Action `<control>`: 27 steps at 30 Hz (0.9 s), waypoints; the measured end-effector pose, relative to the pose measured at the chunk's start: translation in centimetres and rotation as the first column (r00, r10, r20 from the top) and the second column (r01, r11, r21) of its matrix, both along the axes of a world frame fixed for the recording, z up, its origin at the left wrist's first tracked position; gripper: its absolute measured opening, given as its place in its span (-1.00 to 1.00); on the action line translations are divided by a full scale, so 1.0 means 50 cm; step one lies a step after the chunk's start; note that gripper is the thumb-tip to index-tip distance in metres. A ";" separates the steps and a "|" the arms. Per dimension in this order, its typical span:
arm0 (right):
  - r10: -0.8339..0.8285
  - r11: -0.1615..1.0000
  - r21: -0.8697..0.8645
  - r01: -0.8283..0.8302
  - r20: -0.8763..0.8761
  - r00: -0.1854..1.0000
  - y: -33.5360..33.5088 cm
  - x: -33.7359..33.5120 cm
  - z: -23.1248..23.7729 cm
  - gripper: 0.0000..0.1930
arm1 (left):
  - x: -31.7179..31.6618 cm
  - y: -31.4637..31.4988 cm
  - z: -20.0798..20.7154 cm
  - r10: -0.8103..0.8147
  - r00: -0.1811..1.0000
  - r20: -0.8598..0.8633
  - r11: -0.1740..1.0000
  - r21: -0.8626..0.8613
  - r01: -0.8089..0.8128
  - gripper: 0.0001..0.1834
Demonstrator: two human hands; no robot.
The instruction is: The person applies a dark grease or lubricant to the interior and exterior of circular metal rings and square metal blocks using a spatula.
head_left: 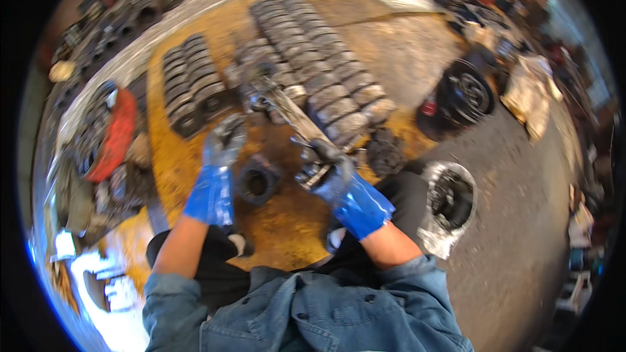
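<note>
My right hand (326, 168), in a blue glove with a blackened palm and fingers, is closed round the near end of a long metal tool (297, 119). The tool slants away to the upper left. At its far end is a dark round part (263, 73); blur hides whether the tool grips it. My left hand (225, 140), gloved alike, has its fingers curled in and stands apart from the tool; whether anything is in it is hidden. Between my hands, on the floor, lies a dark blocky part with a round hole (255, 182).
Rows of dark cylindrical metal parts (319, 65) lie ahead, with a shorter double row (191, 81) to the left. A red-sided round container (116, 133) stands at left. On the right are a black bucket (466, 91), a plastic-lined tub (450, 205) and a crumpled sack (529, 94).
</note>
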State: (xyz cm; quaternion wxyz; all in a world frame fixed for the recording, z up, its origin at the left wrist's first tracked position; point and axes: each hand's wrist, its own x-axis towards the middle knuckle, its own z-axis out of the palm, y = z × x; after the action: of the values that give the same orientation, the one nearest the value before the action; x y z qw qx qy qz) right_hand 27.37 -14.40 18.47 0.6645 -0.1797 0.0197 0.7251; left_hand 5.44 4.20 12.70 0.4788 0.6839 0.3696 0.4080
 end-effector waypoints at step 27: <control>-0.525 0.694 -0.169 0.699 0.546 0.653 -0.146 0.905 -0.023 -0.82 | -0.228 0.191 -0.315 0.112 0.943 0.313 0.804 -0.587 0.099 -0.56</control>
State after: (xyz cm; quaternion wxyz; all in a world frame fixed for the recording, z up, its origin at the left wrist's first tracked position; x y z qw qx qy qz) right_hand 72.62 -21.68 17.33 0.8119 -0.4470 0.0580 0.3709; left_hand -5.96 13.75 -3.07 0.7227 0.4191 0.3947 0.3825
